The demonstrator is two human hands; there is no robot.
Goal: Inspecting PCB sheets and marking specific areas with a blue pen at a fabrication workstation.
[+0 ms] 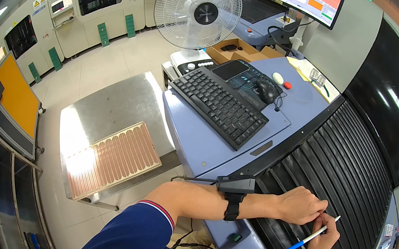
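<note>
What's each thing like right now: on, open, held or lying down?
Screen: lit
Fan: standing; can't tell if spinning
Cardboard box: open
Keyboard: lying on the desk
Striped panel: lying flat on the metal table
Pen: held slanted in the right hand
Left hand: curled

A navy sleeve (126, 237) shows red-and-white trim (163, 212); a black strap (232, 209) fixes a black box (235, 184) to the left forearm (260, 206).

To my left, a shiny rectangular metal table (109, 106) carries a flat, copper-striped panel (119, 158); ahead, a blue-grey worktop (295, 119) bears a long black keyboard (220, 107) and a small rounded red object (287, 85).
</note>
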